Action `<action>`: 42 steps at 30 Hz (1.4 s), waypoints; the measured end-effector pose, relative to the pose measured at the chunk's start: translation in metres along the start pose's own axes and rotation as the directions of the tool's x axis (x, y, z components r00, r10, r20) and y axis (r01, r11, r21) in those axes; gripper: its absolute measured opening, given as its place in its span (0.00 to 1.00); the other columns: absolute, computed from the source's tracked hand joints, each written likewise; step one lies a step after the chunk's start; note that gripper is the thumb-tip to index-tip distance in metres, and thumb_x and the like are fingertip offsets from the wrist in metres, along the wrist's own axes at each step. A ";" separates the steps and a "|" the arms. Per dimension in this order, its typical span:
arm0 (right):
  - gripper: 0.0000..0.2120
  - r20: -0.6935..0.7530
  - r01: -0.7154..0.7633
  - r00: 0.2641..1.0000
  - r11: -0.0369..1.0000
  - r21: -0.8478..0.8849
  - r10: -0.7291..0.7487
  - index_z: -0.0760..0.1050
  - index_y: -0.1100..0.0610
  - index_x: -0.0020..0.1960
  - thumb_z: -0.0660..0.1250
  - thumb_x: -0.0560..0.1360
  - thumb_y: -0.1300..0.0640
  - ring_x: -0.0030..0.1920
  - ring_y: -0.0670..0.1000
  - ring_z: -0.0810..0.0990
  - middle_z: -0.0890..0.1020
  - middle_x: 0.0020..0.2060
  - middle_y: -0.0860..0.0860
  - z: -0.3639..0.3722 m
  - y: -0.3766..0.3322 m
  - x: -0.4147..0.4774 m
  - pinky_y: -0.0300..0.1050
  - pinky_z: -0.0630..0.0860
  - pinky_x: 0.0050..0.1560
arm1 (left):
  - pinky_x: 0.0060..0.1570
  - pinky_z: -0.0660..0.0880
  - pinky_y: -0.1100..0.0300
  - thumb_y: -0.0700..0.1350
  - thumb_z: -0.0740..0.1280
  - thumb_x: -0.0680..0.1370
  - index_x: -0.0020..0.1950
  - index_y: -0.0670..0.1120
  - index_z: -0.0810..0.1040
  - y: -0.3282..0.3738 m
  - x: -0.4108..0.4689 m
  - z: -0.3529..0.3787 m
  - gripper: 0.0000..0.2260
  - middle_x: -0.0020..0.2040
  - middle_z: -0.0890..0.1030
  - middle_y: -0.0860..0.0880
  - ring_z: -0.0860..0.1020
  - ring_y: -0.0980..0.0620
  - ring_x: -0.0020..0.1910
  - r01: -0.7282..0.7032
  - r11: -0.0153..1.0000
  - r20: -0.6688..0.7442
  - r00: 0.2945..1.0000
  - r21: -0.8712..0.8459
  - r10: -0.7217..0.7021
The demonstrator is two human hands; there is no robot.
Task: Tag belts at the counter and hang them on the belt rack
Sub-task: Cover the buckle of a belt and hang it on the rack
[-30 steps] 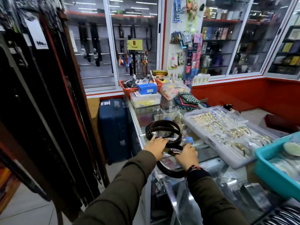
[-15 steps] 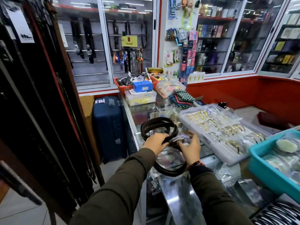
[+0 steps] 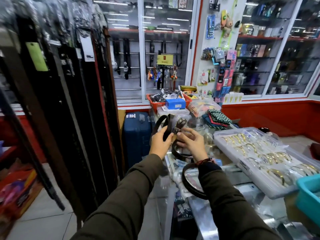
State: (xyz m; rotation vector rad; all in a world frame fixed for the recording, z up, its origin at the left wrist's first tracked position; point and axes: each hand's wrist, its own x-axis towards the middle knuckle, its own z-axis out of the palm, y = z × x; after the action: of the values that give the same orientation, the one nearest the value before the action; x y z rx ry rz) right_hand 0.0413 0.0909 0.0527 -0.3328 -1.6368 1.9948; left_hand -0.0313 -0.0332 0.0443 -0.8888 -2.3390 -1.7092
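A coiled dark brown belt point(image 3: 160, 122) is lifted above the glass counter point(image 3: 206, 215). My left hand point(image 3: 160, 141) grips its strap near the buckle end, which is wrapped in clear plastic. My right hand point(image 3: 192, 143) holds the same belt from the right, fingers closed around the wrapped buckle. A lower loop of the belt point(image 3: 188, 186) hangs under my right wrist. The belt rack point(image 3: 69, 101) stands at the left, full of hanging black and brown belts with paper tags.
A clear tray of gold bangles point(image 3: 259, 153) lies on the counter at right, with a teal bin point(image 3: 310, 193) beyond it. An orange basket point(image 3: 187, 99) and a blue box sit at the counter's far end. A blue suitcase point(image 3: 136, 135) stands on the floor by the rack.
Both hands have lifted the belt off the counter and toward the left. The view has swung up and left, bringing more of the belt rack into sight.
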 end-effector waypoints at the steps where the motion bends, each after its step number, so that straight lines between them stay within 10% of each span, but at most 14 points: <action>1: 0.13 0.025 0.028 0.999 0.999 -0.027 -0.027 0.77 0.61 0.59 0.71 0.76 0.66 0.45 0.54 0.83 0.83 0.50 0.61 0.010 -0.001 0.001 0.41 0.85 0.42 | 0.67 0.69 0.62 0.42 0.65 0.82 0.76 0.41 0.71 -0.001 0.000 -0.010 0.21 0.71 0.78 0.41 0.75 0.46 0.71 -0.010 1.000 -0.003 1.000 0.013 0.010; 7: 0.15 0.150 0.145 0.981 0.982 -0.119 -0.126 0.77 0.69 0.62 0.70 0.77 0.66 0.48 0.54 0.82 0.83 0.51 0.63 0.077 -0.007 -0.005 0.41 0.82 0.45 | 0.77 0.52 0.61 0.43 0.56 0.86 0.81 0.45 0.59 -0.012 -0.006 -0.066 0.23 0.83 0.52 0.45 0.54 0.52 0.80 -0.116 0.950 -0.052 0.989 0.291 0.137; 10: 0.14 0.183 0.171 0.971 0.982 -0.075 -0.155 0.76 0.70 0.62 0.69 0.77 0.67 0.48 0.57 0.82 0.83 0.52 0.67 0.108 -0.014 -0.011 0.52 0.82 0.50 | 0.72 0.60 0.66 0.41 0.59 0.85 0.75 0.41 0.71 -0.009 -0.010 -0.097 0.18 0.74 0.69 0.39 0.68 0.46 0.75 -0.111 0.963 -0.165 0.974 0.246 0.155; 14: 0.15 0.258 0.161 0.953 0.987 0.020 -0.160 0.78 0.66 0.63 0.70 0.77 0.66 0.48 0.57 0.84 0.84 0.53 0.66 0.146 -0.031 -0.020 0.42 0.84 0.46 | 0.57 0.74 0.70 0.41 0.68 0.81 0.66 0.41 0.81 0.003 -0.017 -0.142 0.13 0.56 0.85 0.46 0.81 0.56 0.56 -0.043 0.995 -0.335 0.942 -0.095 0.009; 20: 0.19 0.434 0.116 0.882 0.977 0.180 -0.185 0.80 0.53 0.61 0.71 0.74 0.70 0.49 0.46 0.88 0.89 0.47 0.48 0.211 -0.062 -0.036 0.39 0.84 0.46 | 0.54 0.80 0.61 0.42 0.72 0.78 0.61 0.41 0.84 0.025 -0.018 -0.214 0.12 0.50 0.87 0.50 0.85 0.55 0.51 -0.099 0.939 -0.461 0.885 -0.330 -0.068; 42: 0.15 0.480 0.184 0.786 0.890 0.418 -0.388 0.80 0.67 0.61 0.72 0.75 0.67 0.42 0.50 0.87 0.87 0.49 0.60 0.445 -0.211 -0.091 0.43 0.85 0.46 | 0.35 0.82 0.62 0.45 0.74 0.76 0.53 0.43 0.87 0.147 -0.003 -0.466 0.09 0.45 0.88 0.47 0.87 0.52 0.43 -0.393 0.888 -0.698 0.705 -0.239 0.124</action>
State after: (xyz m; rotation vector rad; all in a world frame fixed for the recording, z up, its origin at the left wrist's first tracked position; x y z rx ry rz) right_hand -0.0567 -0.3022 0.3473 0.6657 -1.4689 2.1918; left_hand -0.0666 -0.4252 0.3333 -0.4789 -1.3700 -1.9443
